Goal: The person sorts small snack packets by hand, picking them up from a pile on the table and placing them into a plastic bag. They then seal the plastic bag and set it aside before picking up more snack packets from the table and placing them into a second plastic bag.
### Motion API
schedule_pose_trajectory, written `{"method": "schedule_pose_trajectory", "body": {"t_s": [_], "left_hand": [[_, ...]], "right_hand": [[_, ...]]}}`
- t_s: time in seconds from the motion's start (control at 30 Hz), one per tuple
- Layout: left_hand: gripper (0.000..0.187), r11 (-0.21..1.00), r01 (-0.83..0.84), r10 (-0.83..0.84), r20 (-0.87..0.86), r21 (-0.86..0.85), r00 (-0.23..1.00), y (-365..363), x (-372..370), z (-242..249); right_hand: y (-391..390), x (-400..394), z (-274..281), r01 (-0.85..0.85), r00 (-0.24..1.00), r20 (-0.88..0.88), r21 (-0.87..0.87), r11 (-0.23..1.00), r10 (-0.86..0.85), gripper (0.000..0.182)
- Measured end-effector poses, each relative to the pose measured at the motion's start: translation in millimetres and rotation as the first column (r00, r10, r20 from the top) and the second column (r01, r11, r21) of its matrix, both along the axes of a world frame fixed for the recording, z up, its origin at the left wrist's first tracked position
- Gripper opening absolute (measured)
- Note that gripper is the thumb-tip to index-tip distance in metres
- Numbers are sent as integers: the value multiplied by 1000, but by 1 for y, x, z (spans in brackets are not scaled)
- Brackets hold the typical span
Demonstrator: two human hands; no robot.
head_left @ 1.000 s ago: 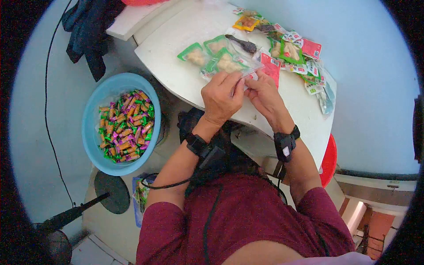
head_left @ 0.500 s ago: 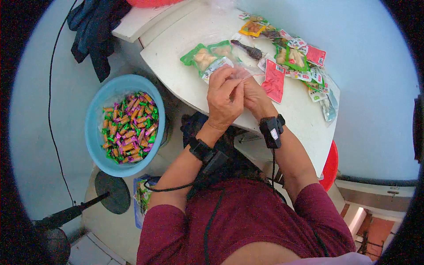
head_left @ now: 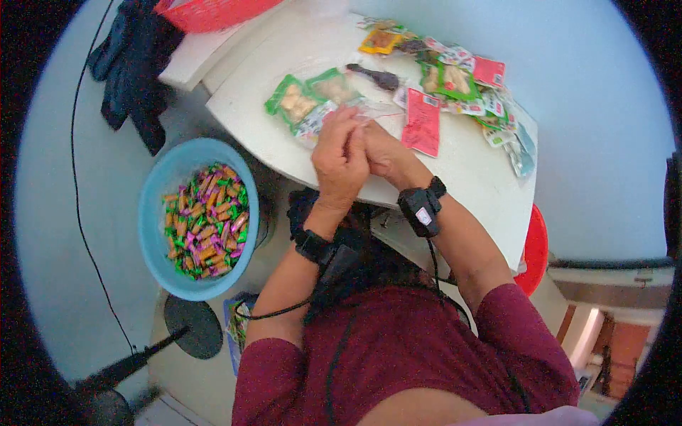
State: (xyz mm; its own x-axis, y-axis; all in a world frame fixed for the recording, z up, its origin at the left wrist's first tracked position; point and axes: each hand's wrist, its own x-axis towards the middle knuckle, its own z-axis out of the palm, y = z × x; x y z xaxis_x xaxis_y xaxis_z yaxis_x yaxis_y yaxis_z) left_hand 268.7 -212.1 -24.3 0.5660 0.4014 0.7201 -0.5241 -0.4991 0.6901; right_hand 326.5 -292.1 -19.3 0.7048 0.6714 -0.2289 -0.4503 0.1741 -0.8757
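My left hand (head_left: 339, 157) and my right hand (head_left: 383, 150) are together over the near edge of the white table (head_left: 284, 153). Their fingers are closed on the edge of a clear plastic bag (head_left: 376, 108), which has a thin red line along it. Fingertips and most of the pinched edge are hidden by the hands. Beyond them, seemingly inside the bag, lie green-edged snack packs (head_left: 293, 103) with pale contents. A dark, vacuum-packed drumstick-like piece (head_left: 376, 76) and a red packet (head_left: 422, 122) rest just past my hands.
Many small snack packets (head_left: 455, 79) are heaped along the table's far right. To the left stands a blue tub (head_left: 148, 227) of wrapped snacks. A red basket (head_left: 213, 14) sits at the back left, and a red container (head_left: 537, 248) is below the table's right side. Cables hang from both wrist bands.
The whole view has shifted, so the table and packets appear further left. My fingers have drawn closer together, and the bag edge that stuck out between them now shows less.
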Motion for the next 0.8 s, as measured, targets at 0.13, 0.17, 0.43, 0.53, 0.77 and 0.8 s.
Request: {"method": "schedule_pose_trajectory", "body": {"t_s": [0.13,0.17,0.43,0.53,0.77,0.8], "left_hand": [[14,998,41,-46,-79,-56,996,-1,-2,-1],[14,995,51,-59,-94,-80,994,-1,-3,0],[12,998,-25,30,-96,56,995,0,-3,-3],[11,999,-8,13,-103,47,995,-1,-4,1],[12,996,-42,48,-72,82,996,-1,-1,-1],[12,995,-45,51,-71,87,996,-1,-1,-1]], "right_hand": [[-6,-3,2,66,995,78,-101,993,-58,17],[-11,-5,5,52,990,139,-96,994,-38,19],[-97,6,54,373,840,528,-387,844,-129,24],[-120,40,48,551,559,825,-439,710,76,23],[-117,101,38,675,-133,786,-375,636,604,31],[-114,106,42,701,-220,714,-358,617,664,33]]}}
